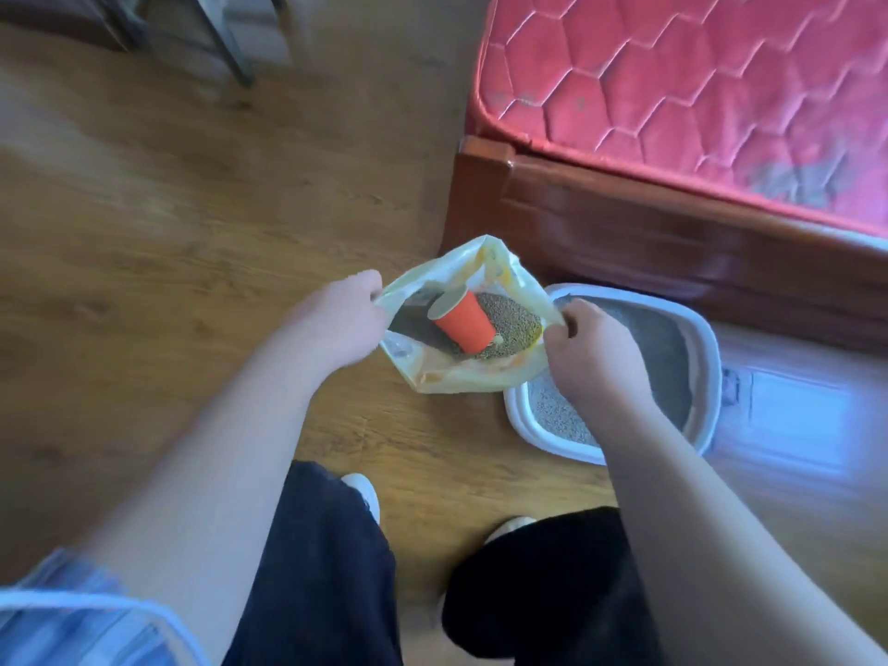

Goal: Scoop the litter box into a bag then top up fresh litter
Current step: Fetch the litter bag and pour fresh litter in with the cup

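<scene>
A pale yellow litter bag (pixel 461 372) stands on the wooden floor with its mouth pulled wide. My left hand (pixel 336 319) pinches the bag's left rim. My right hand (pixel 591 358) pinches the right rim. Inside the bag lies greenish-grey litter (pixel 514 324) with an orange paper cup (pixel 463 319) half sunk in it, tilted to the upper left. A white litter box (pixel 711 358) holding grey litter sits just right of the bag, partly hidden behind my right hand and forearm.
A wooden bed frame (pixel 624 233) with a red quilted mattress (pixel 696 88) stands behind the box. Dark furniture legs (pixel 230 55) rise at the top left. My dark trouser legs and white shoes (pixel 365 492) are at the bottom.
</scene>
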### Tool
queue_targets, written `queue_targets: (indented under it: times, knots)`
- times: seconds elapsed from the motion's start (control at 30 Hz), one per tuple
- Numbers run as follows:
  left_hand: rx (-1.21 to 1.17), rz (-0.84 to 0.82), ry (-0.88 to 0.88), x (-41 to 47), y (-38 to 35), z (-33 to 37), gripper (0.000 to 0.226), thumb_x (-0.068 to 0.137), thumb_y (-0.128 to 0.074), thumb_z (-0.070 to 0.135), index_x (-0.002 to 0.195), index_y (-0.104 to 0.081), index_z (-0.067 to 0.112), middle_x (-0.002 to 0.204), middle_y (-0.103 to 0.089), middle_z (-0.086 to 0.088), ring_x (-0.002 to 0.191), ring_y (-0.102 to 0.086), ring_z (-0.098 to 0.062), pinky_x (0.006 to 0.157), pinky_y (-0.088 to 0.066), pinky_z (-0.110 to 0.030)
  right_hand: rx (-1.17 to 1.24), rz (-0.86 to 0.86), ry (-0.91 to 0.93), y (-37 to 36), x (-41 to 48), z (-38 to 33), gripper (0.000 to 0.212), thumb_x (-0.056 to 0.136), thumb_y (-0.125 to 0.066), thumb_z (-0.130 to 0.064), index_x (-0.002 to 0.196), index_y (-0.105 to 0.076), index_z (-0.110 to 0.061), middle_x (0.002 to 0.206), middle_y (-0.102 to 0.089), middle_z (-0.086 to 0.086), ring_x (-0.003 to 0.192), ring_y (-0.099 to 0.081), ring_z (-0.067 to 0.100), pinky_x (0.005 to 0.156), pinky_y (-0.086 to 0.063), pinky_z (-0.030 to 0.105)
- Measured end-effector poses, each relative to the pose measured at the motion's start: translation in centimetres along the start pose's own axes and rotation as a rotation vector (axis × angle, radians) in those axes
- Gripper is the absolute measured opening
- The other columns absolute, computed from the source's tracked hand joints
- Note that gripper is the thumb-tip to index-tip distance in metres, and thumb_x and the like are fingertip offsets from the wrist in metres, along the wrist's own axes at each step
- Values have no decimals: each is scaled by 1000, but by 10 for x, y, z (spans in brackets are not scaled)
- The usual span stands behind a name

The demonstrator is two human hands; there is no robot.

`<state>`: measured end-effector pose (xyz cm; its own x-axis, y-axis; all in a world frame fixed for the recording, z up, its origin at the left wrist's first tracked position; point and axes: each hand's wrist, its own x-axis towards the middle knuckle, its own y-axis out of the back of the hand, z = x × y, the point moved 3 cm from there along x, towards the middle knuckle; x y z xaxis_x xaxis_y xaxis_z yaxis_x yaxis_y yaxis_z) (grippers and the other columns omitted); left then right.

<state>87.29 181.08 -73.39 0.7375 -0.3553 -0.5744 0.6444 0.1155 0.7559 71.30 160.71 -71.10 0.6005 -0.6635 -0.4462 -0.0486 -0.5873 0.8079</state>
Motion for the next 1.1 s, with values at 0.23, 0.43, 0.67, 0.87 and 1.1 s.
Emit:
queue_targets:
  times: [0.23, 0.43, 0.67, 0.87, 1.1]
  knots:
    - [-260, 241, -8, -163, 173, 43, 13, 98, -43, 25, 85, -45, 22, 73, -55, -4, 65, -52, -29, 55, -41, -38, 141, 79, 17, 174, -121, -106, 15, 91, -45, -22, 84, -52, -11, 71, -58, 5, 61, -48, 21, 52, -34, 31]
    - [-534, 433, -130, -281, 307, 30, 17, 96, -48, 32, 82, -46, 24, 66, -52, 1, 64, -50, -27, 56, -42, -41, 240, 77, 167, 292, -216, -204, 11, 94, -55, -23, 88, -60, -15, 80, -65, 3, 77, -58, 23, 60, -39, 26]
    - [-612, 624, -193, -377, 406, -26, 21, 97, -46, 38, 81, -47, 24, 67, -52, -2, 59, -49, -26, 52, -42, -49, 302, 99, 400, 330, -303, -314, 14, 93, -56, -20, 81, -55, -14, 75, -60, 9, 62, -56, 12, 60, -50, 28]
    - [-521, 689, -73, -425, 441, -104, 23, 103, -44, 39, 84, -46, 27, 68, -55, 4, 59, -53, -22, 54, -46, -48, 240, 72, 549, 303, -341, -398, 12, 93, -55, -19, 84, -57, -11, 74, -62, 6, 69, -56, 16, 59, -41, 31]
    - [-538, 713, 208, -444, 465, -185, 19, 102, -44, 42, 90, -49, 28, 76, -59, 6, 65, -56, -19, 54, -39, -36, 149, -75, 667, 254, -356, -486, 14, 93, -53, -18, 81, -56, -11, 73, -61, 3, 73, -56, 24, 62, -44, 35]
